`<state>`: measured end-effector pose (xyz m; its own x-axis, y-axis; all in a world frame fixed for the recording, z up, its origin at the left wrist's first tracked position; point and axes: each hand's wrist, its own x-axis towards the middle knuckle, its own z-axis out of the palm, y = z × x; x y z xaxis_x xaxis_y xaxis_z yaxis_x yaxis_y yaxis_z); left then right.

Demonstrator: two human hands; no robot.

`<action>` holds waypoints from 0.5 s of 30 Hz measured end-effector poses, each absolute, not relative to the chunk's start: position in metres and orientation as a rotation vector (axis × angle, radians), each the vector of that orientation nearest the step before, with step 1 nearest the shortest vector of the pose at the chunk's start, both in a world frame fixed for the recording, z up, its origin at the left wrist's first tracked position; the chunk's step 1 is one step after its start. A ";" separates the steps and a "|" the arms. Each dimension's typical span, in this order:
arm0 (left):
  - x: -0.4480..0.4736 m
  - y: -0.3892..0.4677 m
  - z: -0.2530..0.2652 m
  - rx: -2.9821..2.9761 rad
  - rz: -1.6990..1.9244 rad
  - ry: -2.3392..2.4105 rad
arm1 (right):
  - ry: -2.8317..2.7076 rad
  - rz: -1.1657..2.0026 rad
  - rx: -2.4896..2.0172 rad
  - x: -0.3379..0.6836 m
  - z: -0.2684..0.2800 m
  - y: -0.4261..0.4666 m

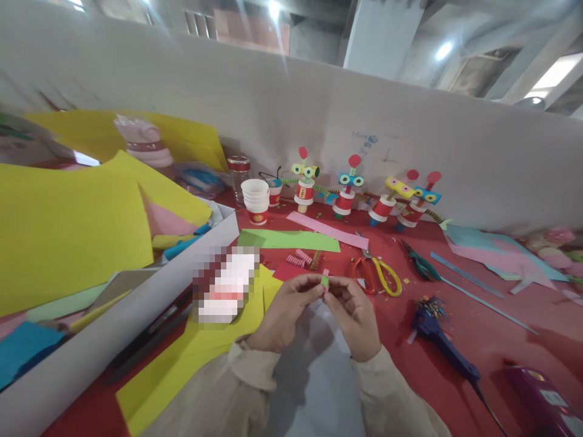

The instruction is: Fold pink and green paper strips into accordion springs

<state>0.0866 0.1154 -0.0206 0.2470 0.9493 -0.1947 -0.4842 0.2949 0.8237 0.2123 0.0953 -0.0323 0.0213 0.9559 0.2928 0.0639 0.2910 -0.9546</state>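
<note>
Both of my hands meet over a grey-white sheet [314, 376] near the middle of the red table. Between the fingertips is a small folded paper strip [325, 281], pink and green. My left hand [289, 306] pinches it from the left, and my right hand [355, 312] grips it from the right. The lower end of the strip is hidden by my thumbs. Just beyond my fingers lie pink-and-white folded paper springs [299, 259] and a green-and-red one [316, 261]. Close to my right hand are scissors [382, 276] with red and yellow handles.
Paper-cup figures [344, 200] stand along the wall, beside stacked paper cups [256, 200]. A green strip [291, 240] and a pink strip [328, 229] lie ahead. Pliers [419, 261] and a blue glue gun [446, 343] are at right. A white box [136, 303] with coloured paper fills the left.
</note>
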 end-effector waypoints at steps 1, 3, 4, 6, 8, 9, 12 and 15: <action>0.086 0.115 -0.020 0.693 1.091 0.782 | -1.381 0.905 -1.037 0.212 -0.033 0.096; 0.084 0.115 -0.019 0.649 1.050 0.730 | -1.452 0.786 -1.082 0.214 -0.035 0.097; 0.084 0.114 -0.020 0.630 1.023 0.685 | -1.493 0.703 -1.121 0.215 -0.036 0.098; 0.083 0.114 -0.021 0.592 0.970 0.583 | -1.575 0.532 -1.184 0.218 -0.038 0.100; 0.083 0.115 -0.024 0.550 0.943 0.513 | -1.633 0.416 -1.194 0.221 -0.038 0.101; 0.083 0.115 -0.025 0.530 0.939 0.499 | -1.653 0.382 -1.186 0.222 -0.038 0.102; 0.084 0.116 -0.028 0.466 0.954 0.499 | -1.691 0.339 -1.152 0.223 -0.038 0.102; 0.084 0.116 -0.030 0.407 0.955 0.514 | -1.729 0.371 -1.114 0.223 -0.037 0.102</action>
